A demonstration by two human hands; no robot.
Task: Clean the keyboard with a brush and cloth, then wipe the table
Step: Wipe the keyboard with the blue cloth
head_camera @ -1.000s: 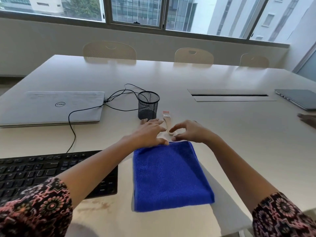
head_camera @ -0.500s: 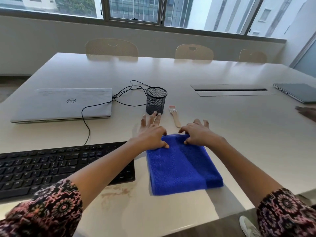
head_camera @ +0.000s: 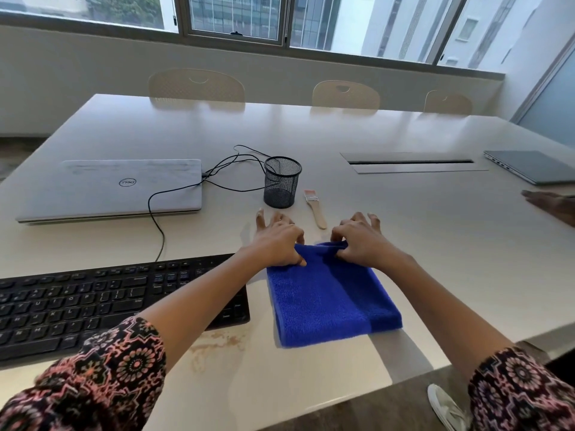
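Near centre of tabletop (head_camera: pixel 435 244), right of keyboard (head_camera: pixel 93 306): now pinching far edge of blue cloth (head_camera: pixel 333 297) with left grip (head_camera: pixel 277 241) and right grip (head_camera: pixel 361 244), outer fingers (head_camera: pixel 259 217) splayed; bunched up where flat one second ago. Looks like folding or lifting for wiping. Just beyond, brush (head_camera: pixel 315 208) untouched.

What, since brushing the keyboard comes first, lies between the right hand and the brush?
Nothing visible. The right hand pinches the far edge of the blue cloth; the brush lies just beyond on bare table, handle towards it. The mesh cup stands to its left, apart.
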